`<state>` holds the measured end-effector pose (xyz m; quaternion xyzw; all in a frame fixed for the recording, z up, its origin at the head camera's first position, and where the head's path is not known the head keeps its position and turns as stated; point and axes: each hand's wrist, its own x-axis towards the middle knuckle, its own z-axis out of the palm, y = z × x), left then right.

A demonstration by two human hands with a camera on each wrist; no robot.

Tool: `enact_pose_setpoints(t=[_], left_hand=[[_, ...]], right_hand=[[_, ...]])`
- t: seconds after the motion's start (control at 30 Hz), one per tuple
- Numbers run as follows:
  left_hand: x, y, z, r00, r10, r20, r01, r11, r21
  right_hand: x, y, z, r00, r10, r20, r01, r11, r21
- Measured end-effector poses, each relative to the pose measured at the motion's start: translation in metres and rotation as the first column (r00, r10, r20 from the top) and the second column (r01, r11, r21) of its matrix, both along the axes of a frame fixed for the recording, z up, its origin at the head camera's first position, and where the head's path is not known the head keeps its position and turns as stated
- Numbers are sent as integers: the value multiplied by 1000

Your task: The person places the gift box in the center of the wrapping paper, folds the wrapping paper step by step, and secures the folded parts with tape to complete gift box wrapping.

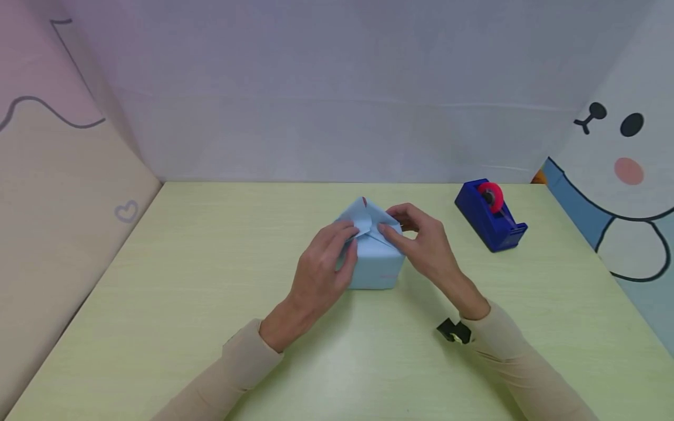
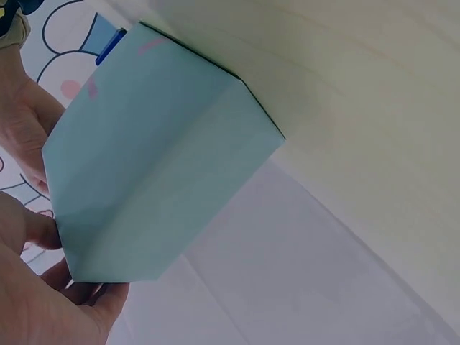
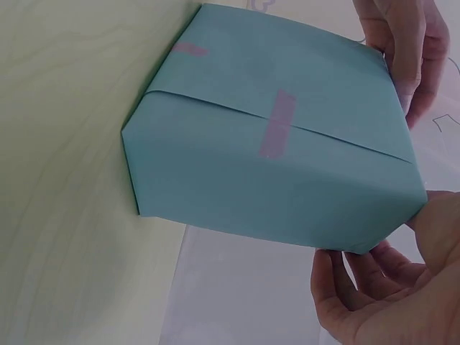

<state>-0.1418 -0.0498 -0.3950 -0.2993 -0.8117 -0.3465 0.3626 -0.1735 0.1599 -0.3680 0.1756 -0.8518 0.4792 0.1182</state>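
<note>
A box wrapped in light blue paper [image 1: 374, 272] stands on the table, with folded paper flaps [image 1: 362, 220] at its top. My left hand [image 1: 321, 263] pinches a flap at the top left between thumb and fingers. At the top right, my right hand [image 1: 429, 245] holds the folded paper, thumb in front and fingers behind the edge. In the right wrist view, a strip of pink tape [image 3: 280, 126] crosses the paper seam on one side. Another pink piece [image 3: 190, 49] sits near the bottom edge. The fingertips behind the flaps are partly hidden.
A blue tape dispenser [image 1: 487, 219] with a red-cored roll stands at the back right of the table [image 1: 210, 263]. A small black object [image 1: 454, 331] is beside my right cuff. Printed cloth panels [image 1: 342, 117] rise behind and along both sides.
</note>
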Motion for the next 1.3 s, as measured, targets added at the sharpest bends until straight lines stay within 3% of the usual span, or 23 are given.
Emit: enact_pose_setpoints(t=[0.37,0.53,0.83,0.97,1.3], left_hand=[[-6,0,-1,998,-41,-52,39,998,-46],[-8,-2,-1,996,-55,-66,48,993,-111],[-7,-6,-5,986,-48,-160,-8,944,-329],[-7,-7,-7,981,-42,-188,-31,929,-369],[-6,-7,-6,978,-28,-205,-56,917,-396]], right_hand=[[-1,0,0,1000,7,-2,-7,1000,18],[-3,0,1,1000,18,-24,-17,999,43],[-3,1,2,998,38,-55,-34,998,57],[-4,2,1,996,55,-67,-50,997,61],[-5,4,1,984,122,-128,-113,990,81]])
